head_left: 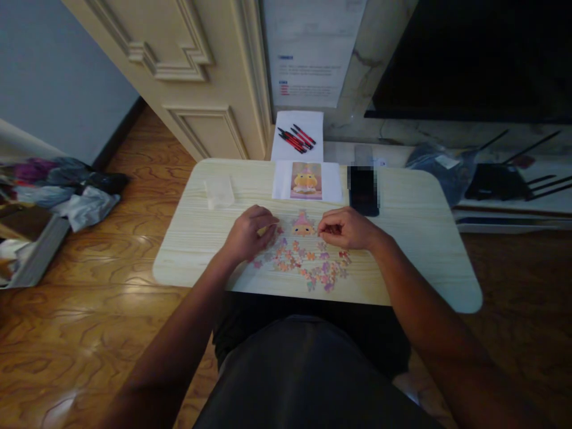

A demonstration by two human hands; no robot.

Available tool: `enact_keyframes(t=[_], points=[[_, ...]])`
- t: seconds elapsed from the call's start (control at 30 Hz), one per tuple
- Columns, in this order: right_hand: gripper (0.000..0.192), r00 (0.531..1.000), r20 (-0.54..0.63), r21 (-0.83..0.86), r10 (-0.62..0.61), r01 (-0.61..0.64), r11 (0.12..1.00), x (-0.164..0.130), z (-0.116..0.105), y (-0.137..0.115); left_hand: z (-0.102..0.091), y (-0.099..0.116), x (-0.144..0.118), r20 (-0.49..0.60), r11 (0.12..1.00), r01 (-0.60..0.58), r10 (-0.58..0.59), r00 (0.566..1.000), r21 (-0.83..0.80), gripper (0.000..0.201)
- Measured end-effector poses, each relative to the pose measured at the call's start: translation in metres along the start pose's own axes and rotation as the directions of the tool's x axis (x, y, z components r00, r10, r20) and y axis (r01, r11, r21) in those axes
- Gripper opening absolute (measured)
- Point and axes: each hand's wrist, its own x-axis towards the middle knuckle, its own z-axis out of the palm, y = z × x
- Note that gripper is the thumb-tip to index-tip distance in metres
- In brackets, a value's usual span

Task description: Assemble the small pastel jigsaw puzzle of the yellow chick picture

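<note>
Both hands rest on the counter (415,238) among loose puzzle pieces (308,265); left hand (249,233) and right hand (344,229) have curled fingers, whether they hold a piece I cannot tell.

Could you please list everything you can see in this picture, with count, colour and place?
table: one, pale wood, in front of the person
loose pieces: many, pink, orange and purple, scattered on the table between the hands
joined patch: one, yellow and pink, just beyond the loose pieces
reference picture: one, yellow figure on white paper, far edge of the table
phone: one, black, right of the picture
clear bag: one, transparent, far left of the table
pens: several, red and black, on white paper beyond the table
clothes pile: one, mixed colours, on the floor at left
left hand: one, fingers curled on a piece
right hand: one, fingers pinched over the pieces
</note>
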Motion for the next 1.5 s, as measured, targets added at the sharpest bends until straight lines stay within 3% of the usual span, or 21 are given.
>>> enact_keyframes(t=[0.2,0.33,0.5,0.63,0.77,1.1,1.3,1.5], points=[[0.013,0.998,0.036,-0.079,0.059,-0.056,0.995,-0.005,-0.011,-0.016,-0.004,0.024,-0.048,-0.117,0.972,0.233,-0.233,0.965,-0.019,0.018],[0.010,0.991,0.017,-0.062,0.132,-0.130,0.990,-0.020,0.002,-0.032,-0.005,0.028,-0.066,-0.124,0.958,0.285,-0.283,0.951,-0.001,0.020],[0.012,0.957,-0.224,0.004,0.185,-0.189,0.982,-0.041,0.040,-0.043,-0.005,0.025,-0.071,-0.143,0.955,0.296,-0.297,0.944,-0.027,0.018],[0.011,0.886,-0.438,0.013,0.155,-0.166,0.986,-0.052,0.061,-0.041,-0.003,0.025,-0.072,-0.142,0.947,0.305,-0.318,0.938,-0.106,0.017],[0.012,0.843,-0.519,0.001,0.144,-0.168,0.986,-0.055,0.069,-0.038,0.003,0.029,-0.074,-0.135,0.953,0.271,-0.288,0.948,-0.134,0.019],[0.013,0.832,-0.548,-0.100,0.082,-0.162,0.982,-0.051,0.073,-0.040,0.010,0.039,-0.076,-0.029,0.979,0.180,-0.183,0.983,-0.095,0.025],[0.014,0.843,-0.530,-0.087,0.092,-0.162,0.983,-0.052,0.075,-0.040,0.011,0.037,-0.076,-0.009,0.981,0.187,-0.188,0.982,-0.058,0.021],[0.010,0.904,-0.405,-0.112,0.135,-0.195,0.974,-0.036,0.070,-0.053,0.011,0.037,-0.076,-0.009,0.982,0.183,-0.183,0.983,-0.054,0.015]])
